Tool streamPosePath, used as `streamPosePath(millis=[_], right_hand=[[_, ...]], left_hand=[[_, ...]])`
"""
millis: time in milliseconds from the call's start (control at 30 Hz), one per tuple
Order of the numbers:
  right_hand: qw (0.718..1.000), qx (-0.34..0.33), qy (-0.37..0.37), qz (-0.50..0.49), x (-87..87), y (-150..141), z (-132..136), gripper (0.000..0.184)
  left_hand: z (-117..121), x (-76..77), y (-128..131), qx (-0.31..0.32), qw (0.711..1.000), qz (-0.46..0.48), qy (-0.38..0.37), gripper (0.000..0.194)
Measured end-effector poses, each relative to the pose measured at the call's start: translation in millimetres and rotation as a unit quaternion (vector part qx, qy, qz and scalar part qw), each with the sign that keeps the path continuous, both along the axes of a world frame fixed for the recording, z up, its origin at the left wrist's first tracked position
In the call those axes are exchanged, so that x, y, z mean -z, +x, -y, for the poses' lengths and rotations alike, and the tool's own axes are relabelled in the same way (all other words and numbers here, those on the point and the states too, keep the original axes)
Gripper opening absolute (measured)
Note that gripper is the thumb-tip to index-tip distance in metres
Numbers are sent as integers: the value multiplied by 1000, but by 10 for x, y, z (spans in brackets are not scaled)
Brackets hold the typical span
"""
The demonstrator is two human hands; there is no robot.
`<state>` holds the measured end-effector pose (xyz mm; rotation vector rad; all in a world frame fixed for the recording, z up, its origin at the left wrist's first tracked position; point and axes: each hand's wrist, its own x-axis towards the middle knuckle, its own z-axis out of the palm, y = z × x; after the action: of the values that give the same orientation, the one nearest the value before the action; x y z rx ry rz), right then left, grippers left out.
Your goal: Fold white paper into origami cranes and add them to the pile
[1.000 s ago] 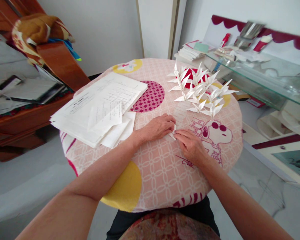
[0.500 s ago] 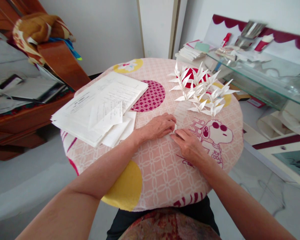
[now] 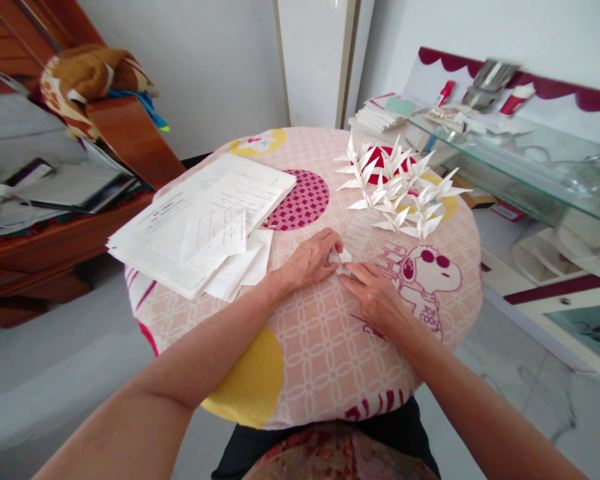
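Observation:
A small piece of folded white paper (image 3: 344,257) lies between my two hands at the middle of the round table. My left hand (image 3: 314,259) is closed, its fingers curled over the paper's left side. From the right, my right hand (image 3: 373,291) grips the paper's lower edge with thumb and forefinger. Parts of the paper are hidden under the fingers. Beyond the hands, toward the back right, several folded white paper cranes (image 3: 399,180) stand in a cluster with pointed tips upward.
A stack of printed papers (image 3: 180,227) with smaller sheets covers the table's left side. A pink patterned cloth (image 3: 305,360) covers the table. At right stands a glass-topped shelf (image 3: 520,170) with cups and a red bottle. A wooden chair (image 3: 130,133) is at left.
The folded paper shows more between my hands now. My left hand's fingers have curled in more, and the right hand has shifted slightly. The camera view has tilted a little.

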<state>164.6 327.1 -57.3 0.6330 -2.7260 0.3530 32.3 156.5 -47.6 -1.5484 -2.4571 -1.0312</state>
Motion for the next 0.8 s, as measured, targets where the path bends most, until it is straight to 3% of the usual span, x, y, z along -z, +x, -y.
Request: streamPosePath(millis=[267, 667, 800], right_hand=[[1000, 5, -15, 1, -23, 1, 22, 36], [1000, 1, -26, -5, 4, -7, 17, 36], [999, 1, -30, -12, -7, -8, 25, 37]], left_hand=[[-37, -3, 51, -102, 994, 29, 19, 22], [-28, 46, -43, -139, 988, 58, 37, 30], [-25, 67, -37, -127, 988, 75, 49, 49]])
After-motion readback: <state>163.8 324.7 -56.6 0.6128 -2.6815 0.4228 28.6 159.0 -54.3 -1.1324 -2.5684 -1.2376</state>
